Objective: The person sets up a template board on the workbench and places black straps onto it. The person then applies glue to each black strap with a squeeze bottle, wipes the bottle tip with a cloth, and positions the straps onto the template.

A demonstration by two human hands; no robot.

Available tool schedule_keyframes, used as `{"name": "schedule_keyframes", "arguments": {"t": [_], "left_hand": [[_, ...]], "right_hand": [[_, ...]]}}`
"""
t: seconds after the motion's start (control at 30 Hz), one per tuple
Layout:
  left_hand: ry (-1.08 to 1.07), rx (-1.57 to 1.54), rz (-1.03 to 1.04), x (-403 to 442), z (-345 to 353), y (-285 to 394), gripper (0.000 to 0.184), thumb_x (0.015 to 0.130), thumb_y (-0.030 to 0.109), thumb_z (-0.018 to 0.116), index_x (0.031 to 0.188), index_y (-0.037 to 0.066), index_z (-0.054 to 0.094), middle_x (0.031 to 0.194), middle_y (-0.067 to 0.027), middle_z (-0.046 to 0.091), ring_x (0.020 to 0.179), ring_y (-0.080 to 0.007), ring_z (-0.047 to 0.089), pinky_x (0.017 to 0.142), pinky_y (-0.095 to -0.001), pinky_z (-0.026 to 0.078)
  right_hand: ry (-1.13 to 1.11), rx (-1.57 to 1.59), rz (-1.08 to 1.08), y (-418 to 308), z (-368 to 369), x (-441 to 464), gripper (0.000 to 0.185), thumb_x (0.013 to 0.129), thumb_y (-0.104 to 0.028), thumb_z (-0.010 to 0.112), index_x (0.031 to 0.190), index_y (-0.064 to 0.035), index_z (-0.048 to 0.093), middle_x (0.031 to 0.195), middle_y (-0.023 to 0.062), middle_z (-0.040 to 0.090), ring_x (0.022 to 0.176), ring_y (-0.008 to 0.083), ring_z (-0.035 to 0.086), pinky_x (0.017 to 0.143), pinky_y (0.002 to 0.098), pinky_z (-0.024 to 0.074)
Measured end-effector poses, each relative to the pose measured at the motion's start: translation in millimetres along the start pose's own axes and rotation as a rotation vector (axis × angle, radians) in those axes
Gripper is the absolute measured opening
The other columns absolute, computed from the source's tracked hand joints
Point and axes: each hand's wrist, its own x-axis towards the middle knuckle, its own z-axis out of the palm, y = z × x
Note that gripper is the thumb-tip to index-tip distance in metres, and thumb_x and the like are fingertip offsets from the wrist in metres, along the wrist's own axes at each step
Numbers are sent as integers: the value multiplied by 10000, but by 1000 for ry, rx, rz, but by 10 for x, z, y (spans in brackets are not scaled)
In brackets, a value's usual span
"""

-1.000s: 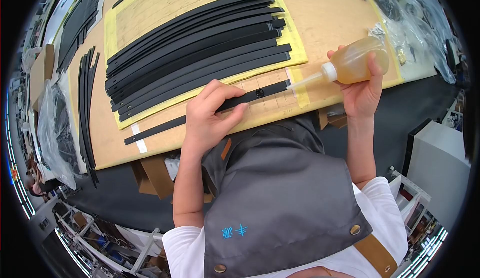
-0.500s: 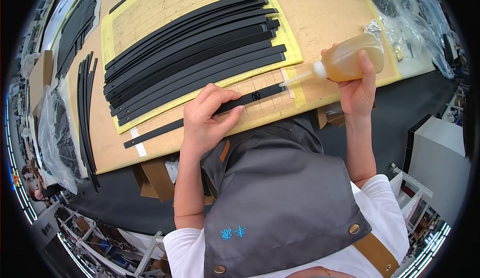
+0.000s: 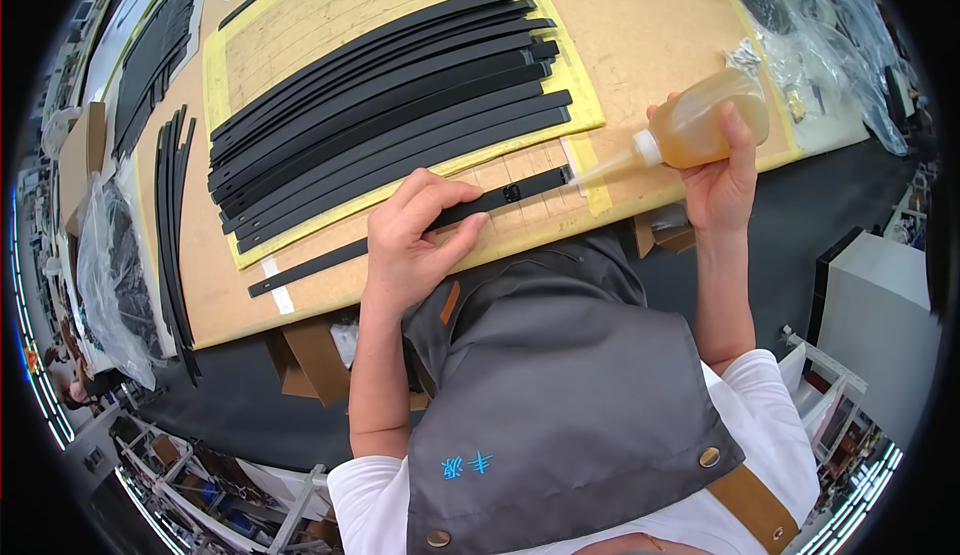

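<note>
A narrow black strap lies along the front edge of the table, with a small black buckle-like fitting near its right end. My left hand grips the strap around its middle, thumb on the near side and fingers on the far side. In my right hand is a translucent squeeze bottle of amber liquid, tipped sideways. Its long thin nozzle points left, the tip close beside the strap's right end; I cannot tell whether they touch.
Several black straps lie side by side on a yellow-edged board behind. More thin strips hang over the table's left edge. Clear plastic bags and small metal parts are at the right. An open carton stands below the table.
The nozzle tip has shifted slightly toward me and to the right, along the strap's end. My left hand and the strap have stayed almost still.
</note>
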Motion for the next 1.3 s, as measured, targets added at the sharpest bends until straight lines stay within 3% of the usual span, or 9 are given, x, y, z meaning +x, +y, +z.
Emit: {"name": "schedule_keyframes", "arguments": {"t": [0.23,0.33,0.4,0.47,0.53,0.67,0.97,1.13,1.3], "left_hand": [[-32,18,-8,6,-19,7,217,754,19,760,967,35,723,858,-35,672,546,-81,478,442,-228,336],[-101,41,-109,22,-74,98,237,773,5,719,1009,30,715,887,-52,688,599,-99,545,484,-230,400],[-68,3,-24,95,-164,106,268,786,-14,677,1052,15,698,909,-78,696,707,-119,623,601,-234,485],[90,-57,16,184,-436,191,338,835,-66,626,1167,-10,648,995,-100,678,831,-131,655,748,-248,527],[330,-397,91,270,-776,497,456,921,-86,538,1371,-15,513,1022,-133,630,712,-111,573,612,-231,478],[589,-845,311,131,-1498,630,392,1021,45,503,1401,-41,464,1035,-97,568,762,-111,478,660,-230,408],[943,-871,-9,-605,-671,-79,260,1076,138,438,1250,-14,557,1048,-113,612,879,-178,518,832,-331,444],[956,-873,-70,-620,-575,-56,288,1081,188,439,1275,-5,531,1074,-121,615,920,-186,543,882,-345,460],[969,-804,-180,-521,-447,6,342,1088,242,410,1291,-17,503,1162,-130,590,997,-192,539,933,-366,457]], "right_hand": [[-30,226,118,-85,34,-7,586,916,-468,657,1254,-10,517,1110,171,652,1073,360,677,770,414,630],[-22,332,130,-35,-38,90,610,905,-494,665,1246,-9,518,1116,174,653,1072,364,676,744,401,645],[1,354,114,-9,-54,124,621,904,-500,668,1248,-5,518,1123,173,651,1076,365,673,747,398,648],[-2,388,102,19,-87,154,621,906,-499,671,1250,-5,519,1133,173,649,1083,368,670,754,397,650],[-26,435,93,43,-149,173,610,910,-491,672,1251,-7,523,1146,176,647,1092,373,664,765,398,651],[-57,569,102,71,-228,185,590,918,-479,673,1258,-19,529,1162,181,644,1111,382,653,776,401,649],[-58,586,111,65,-241,203,591,908,-478,689,1257,-28,531,1165,180,644,1125,390,645,775,401,650],[-55,547,101,73,-210,200,602,906,-484,690,1263,-30,524,1172,181,640,1126,392,645,756,408,653],[-126,548,89,92,-245,184,566,930,-448,669,1287,-28,539,1230,221,617,1173,402,610,849,423,634]]}}
